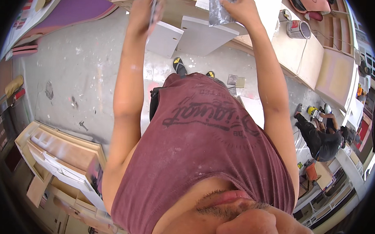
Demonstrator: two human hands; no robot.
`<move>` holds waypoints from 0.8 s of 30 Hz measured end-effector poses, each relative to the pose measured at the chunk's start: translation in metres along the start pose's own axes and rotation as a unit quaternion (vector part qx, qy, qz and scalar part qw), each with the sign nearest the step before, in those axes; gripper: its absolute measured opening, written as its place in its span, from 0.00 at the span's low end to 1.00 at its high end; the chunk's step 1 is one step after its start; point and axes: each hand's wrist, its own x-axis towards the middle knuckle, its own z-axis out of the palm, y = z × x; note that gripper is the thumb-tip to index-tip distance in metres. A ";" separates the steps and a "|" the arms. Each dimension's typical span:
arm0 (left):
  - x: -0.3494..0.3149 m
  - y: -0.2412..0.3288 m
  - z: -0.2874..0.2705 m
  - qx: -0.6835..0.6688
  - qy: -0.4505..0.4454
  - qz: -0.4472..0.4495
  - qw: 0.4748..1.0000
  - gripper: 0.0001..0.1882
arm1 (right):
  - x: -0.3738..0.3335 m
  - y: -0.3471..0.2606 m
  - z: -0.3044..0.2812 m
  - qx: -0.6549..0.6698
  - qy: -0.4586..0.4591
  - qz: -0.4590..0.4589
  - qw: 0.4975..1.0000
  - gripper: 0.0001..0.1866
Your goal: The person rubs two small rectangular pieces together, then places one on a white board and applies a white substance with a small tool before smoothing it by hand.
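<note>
Maroon shirt [194, 155] up close. Right hand [241, 8] is closed on one grey sheet [219, 16], near a desk [293, 50] with two cans [299, 30]; blurry left hand [142, 14] curls round one thin thing [153, 9], cut off, can't tell what.

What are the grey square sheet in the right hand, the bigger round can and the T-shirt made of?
The grey square sheet in the right hand: maybe metal or plastic; it's shiny and mottled, with straight edges.
The bigger round can: probably metal, judging by its stiff, ring-like rim.
The T-shirt: soft, matt cloth, perhaps cotton, because it creases.
</note>
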 end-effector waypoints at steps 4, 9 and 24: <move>0.089 0.007 0.086 0.171 -0.091 0.049 0.980 0.26 | -0.017 0.018 0.000 0.025 0.025 0.042 0.999 0.18; 0.205 -0.038 0.138 0.238 -0.177 0.056 0.953 0.31 | -0.027 0.003 -0.001 -0.019 0.009 0.032 0.999 0.23; 0.227 -0.058 0.147 0.394 -0.119 -0.078 0.908 0.28 | 0.006 -0.005 0.012 0.021 0.023 -0.025 0.999 0.13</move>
